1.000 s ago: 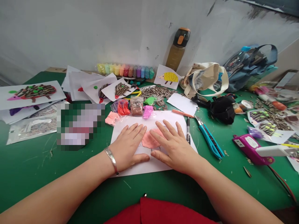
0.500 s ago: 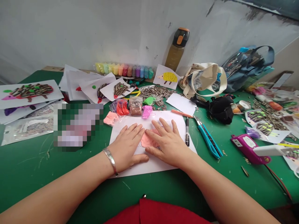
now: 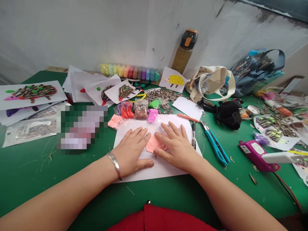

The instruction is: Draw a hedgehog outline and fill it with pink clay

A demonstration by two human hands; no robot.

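The left hand (image 3: pixel 131 147), with a silver metal bracelet (image 3: pixel 114 165) on its wrist, lies palm down, fingers open and gripping nothing. The right hand (image 3: pixel 176 144) lies palm down too, its open fingers over the flat pink clay (image 3: pixel 154 144). The clay is on a white paper sheet (image 3: pixel 163 168), near the middle of the green surface's (image 3: pixel 108 199) near edge. Half a second ago the hands were closer; now more pink shows. Past the paper, little clear plastic bags hold red clay (image 3: pixel 127 110) and brown clay (image 3: pixel 141 109). At the far edge, a long clear packet (image 3: pixel 131 72) holds many colours in a row.
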